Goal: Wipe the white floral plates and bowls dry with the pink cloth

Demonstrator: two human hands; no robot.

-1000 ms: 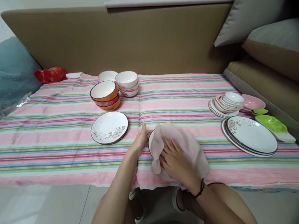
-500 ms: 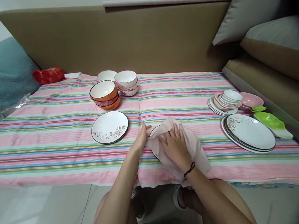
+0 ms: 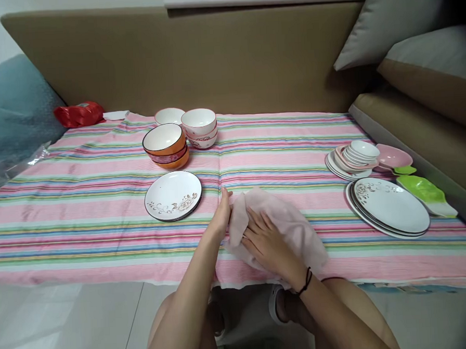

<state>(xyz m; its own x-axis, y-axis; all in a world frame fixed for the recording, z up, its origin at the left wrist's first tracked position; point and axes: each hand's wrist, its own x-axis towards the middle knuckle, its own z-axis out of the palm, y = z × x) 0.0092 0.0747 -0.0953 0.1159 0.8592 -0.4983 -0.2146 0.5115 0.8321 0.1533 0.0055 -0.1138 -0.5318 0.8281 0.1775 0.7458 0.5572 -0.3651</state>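
A pale pink cloth (image 3: 298, 233) lies spread near the front edge, covering a plate whose rim is hidden now. At the cloth's left side, my left hand (image 3: 221, 218) is on edge with its thumb up, its other fingers curled against the covered plate and partly hidden. My right hand (image 3: 268, 245), with a black band at the wrist, presses down on the cloth with fingers bent into a fold. To the left is a small stack of white plates (image 3: 173, 190) with dark rims and a brown flower pattern.
Orange bowls (image 3: 164, 139) and white bowls with red rims (image 3: 199, 121) stand stacked at the back left. On the right are large plates (image 3: 394, 205), small white dishes (image 3: 362, 149), a pink bowl (image 3: 394, 155) and a green leaf-shaped dish (image 3: 423, 188). A striped cloth (image 3: 279, 156) lies underneath.
My right hand has slid slightly down and left, dragging the cloth with it. The plate's left rim, visible before, is now covered. My left hand stays in nearly the same place.
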